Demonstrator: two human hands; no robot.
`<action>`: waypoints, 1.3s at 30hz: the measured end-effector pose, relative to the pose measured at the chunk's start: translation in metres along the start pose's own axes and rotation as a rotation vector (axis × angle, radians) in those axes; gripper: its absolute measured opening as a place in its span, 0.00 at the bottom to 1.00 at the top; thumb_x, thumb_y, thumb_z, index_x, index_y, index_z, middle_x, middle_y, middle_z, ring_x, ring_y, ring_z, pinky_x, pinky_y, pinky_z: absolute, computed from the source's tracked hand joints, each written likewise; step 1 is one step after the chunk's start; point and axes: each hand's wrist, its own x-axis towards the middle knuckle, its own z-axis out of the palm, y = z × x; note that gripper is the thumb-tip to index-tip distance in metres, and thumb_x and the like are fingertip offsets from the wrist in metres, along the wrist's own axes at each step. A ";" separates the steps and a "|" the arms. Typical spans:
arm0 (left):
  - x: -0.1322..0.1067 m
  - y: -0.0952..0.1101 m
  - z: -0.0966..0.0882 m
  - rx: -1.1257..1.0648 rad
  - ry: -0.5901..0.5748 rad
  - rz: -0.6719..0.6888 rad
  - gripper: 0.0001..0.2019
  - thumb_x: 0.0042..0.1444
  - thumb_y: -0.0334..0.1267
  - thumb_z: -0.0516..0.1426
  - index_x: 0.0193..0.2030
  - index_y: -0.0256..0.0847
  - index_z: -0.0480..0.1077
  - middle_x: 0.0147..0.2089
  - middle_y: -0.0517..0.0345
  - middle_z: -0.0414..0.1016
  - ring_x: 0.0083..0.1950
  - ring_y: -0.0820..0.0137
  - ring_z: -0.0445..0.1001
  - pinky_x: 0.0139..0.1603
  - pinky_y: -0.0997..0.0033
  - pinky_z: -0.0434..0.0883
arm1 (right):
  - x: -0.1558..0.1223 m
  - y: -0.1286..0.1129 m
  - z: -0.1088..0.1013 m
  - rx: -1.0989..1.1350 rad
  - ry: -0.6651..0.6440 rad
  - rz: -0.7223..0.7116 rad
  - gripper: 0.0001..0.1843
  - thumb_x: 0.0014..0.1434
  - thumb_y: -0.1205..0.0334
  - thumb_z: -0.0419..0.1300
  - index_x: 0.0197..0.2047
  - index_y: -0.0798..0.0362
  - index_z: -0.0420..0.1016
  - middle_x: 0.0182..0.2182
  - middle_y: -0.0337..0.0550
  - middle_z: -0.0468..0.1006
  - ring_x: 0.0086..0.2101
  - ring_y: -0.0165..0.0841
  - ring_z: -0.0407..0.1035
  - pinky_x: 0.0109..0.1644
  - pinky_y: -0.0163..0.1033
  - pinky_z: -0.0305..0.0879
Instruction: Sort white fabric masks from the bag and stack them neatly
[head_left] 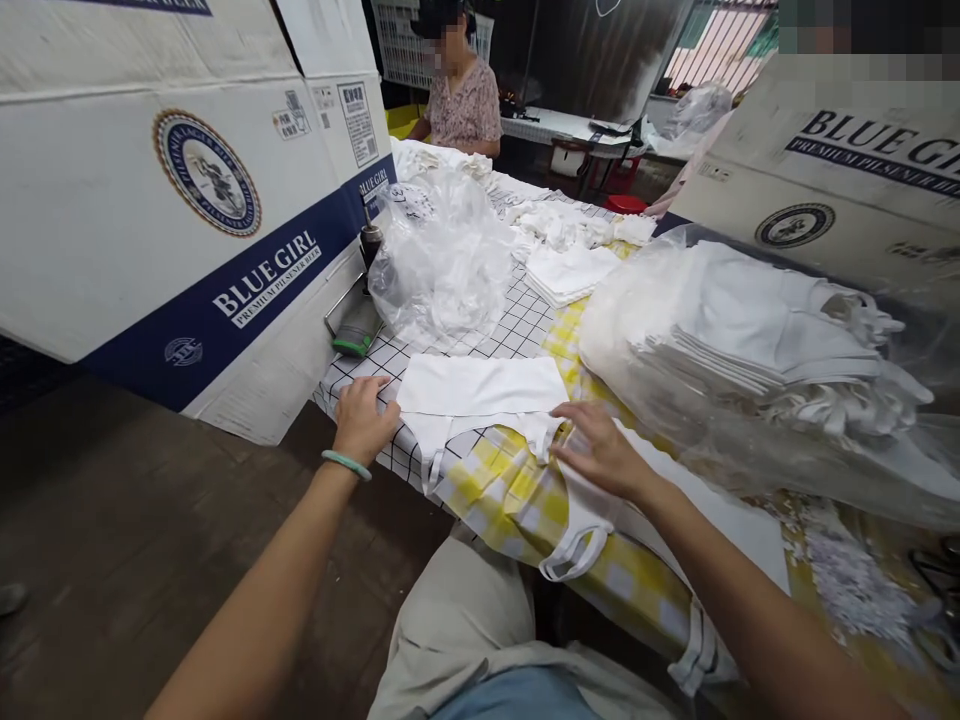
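A white strapped camisole top (480, 385) lies folded flat at the table's near edge, its straps hanging toward me. At its left side is my left hand (366, 420), thumb and fingers apart, with the fingertips by the cloth's edge. My right hand (604, 450) rests at the opposite corner near a strap, its fingers spread. Beneath my right forearm a second white strapped garment (720, 515) lies flat, its strap loops (577, 555) drooping over the yellow checked cloth (499, 480).
Beer cartons stand at left (277, 180) and right (840, 180). A clear plastic bag (450, 270) and a folded white stack (570, 272) lie beyond the top. Bagged white garments (765, 320) are piled at right. Across the table sits a person (465, 105).
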 end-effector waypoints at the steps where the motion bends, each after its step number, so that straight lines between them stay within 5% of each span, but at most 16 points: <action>1: 0.008 0.002 0.002 0.015 0.005 -0.003 0.19 0.55 0.40 0.51 0.52 0.40 0.68 0.56 0.45 0.68 0.59 0.50 0.62 0.58 0.49 0.60 | -0.003 -0.007 0.002 -0.014 -0.058 -0.056 0.20 0.57 0.55 0.60 0.53 0.50 0.68 0.50 0.50 0.73 0.52 0.43 0.64 0.57 0.49 0.58; 5: 0.039 0.007 0.010 0.147 -0.096 -0.009 0.22 0.54 0.50 0.52 0.52 0.40 0.68 0.56 0.40 0.67 0.59 0.44 0.61 0.55 0.43 0.61 | -0.018 -0.032 0.001 -0.059 -0.223 -0.111 0.07 0.60 0.61 0.56 0.40 0.52 0.73 0.36 0.47 0.77 0.40 0.38 0.69 0.49 0.47 0.61; 10: 0.063 0.012 0.016 0.212 -0.170 -0.040 0.22 0.50 0.54 0.54 0.45 0.41 0.70 0.54 0.38 0.68 0.58 0.41 0.62 0.54 0.41 0.60 | -0.018 -0.043 -0.022 0.300 -0.420 0.056 0.11 0.61 0.53 0.55 0.35 0.51 0.73 0.27 0.39 0.75 0.27 0.29 0.67 0.34 0.34 0.63; 16: 0.093 0.017 0.021 0.088 -0.212 -0.194 0.21 0.41 0.54 0.62 0.37 0.42 0.67 0.45 0.44 0.73 0.51 0.49 0.70 0.51 0.50 0.63 | 0.070 0.024 -0.003 0.028 0.108 0.560 0.11 0.58 0.58 0.56 0.41 0.54 0.72 0.43 0.51 0.76 0.41 0.37 0.69 0.45 0.41 0.64; 19: 0.110 0.013 0.022 -0.001 -0.340 -0.197 0.19 0.35 0.49 0.65 0.30 0.43 0.65 0.33 0.53 0.73 0.39 0.58 0.72 0.39 0.62 0.66 | 0.109 0.052 0.014 -0.080 0.108 0.763 0.19 0.47 0.50 0.66 0.36 0.54 0.72 0.43 0.56 0.75 0.45 0.44 0.69 0.46 0.45 0.64; 22: 0.117 0.010 0.020 -0.035 -0.458 -0.149 0.15 0.33 0.45 0.65 0.21 0.43 0.62 0.21 0.61 0.66 0.27 0.66 0.67 0.28 0.68 0.61 | 0.122 0.060 0.022 0.029 0.074 0.835 0.16 0.40 0.52 0.69 0.27 0.52 0.70 0.33 0.50 0.76 0.40 0.43 0.71 0.40 0.44 0.66; 26: 0.106 0.013 0.010 -0.188 -0.436 -0.096 0.15 0.34 0.42 0.64 0.17 0.41 0.60 0.18 0.64 0.61 0.25 0.71 0.63 0.26 0.70 0.58 | 0.113 0.052 0.023 0.312 0.123 0.791 0.10 0.43 0.58 0.66 0.27 0.52 0.70 0.28 0.41 0.77 0.33 0.37 0.72 0.35 0.40 0.68; 30: 0.076 0.020 -0.026 -0.737 -0.370 -0.101 0.17 0.36 0.45 0.67 0.28 0.39 0.68 0.28 0.62 0.71 0.30 0.71 0.69 0.32 0.71 0.66 | 0.091 0.029 0.007 0.851 0.259 0.551 0.15 0.46 0.56 0.65 0.37 0.52 0.72 0.32 0.39 0.79 0.34 0.34 0.73 0.40 0.40 0.71; 33: 0.055 0.032 -0.067 -1.062 -0.362 -0.065 0.20 0.39 0.43 0.69 0.37 0.39 0.69 0.34 0.59 0.75 0.35 0.70 0.72 0.38 0.69 0.70 | 0.070 0.004 -0.021 1.050 0.341 0.366 0.19 0.45 0.55 0.68 0.41 0.52 0.74 0.34 0.39 0.80 0.38 0.34 0.74 0.47 0.42 0.70; 39: 0.027 0.086 -0.138 -1.249 -0.137 0.265 0.14 0.44 0.37 0.69 0.37 0.37 0.73 0.31 0.58 0.77 0.33 0.73 0.72 0.38 0.71 0.72 | 0.024 -0.041 -0.102 0.959 0.620 0.103 0.12 0.50 0.55 0.68 0.37 0.49 0.78 0.35 0.36 0.80 0.39 0.33 0.73 0.49 0.41 0.69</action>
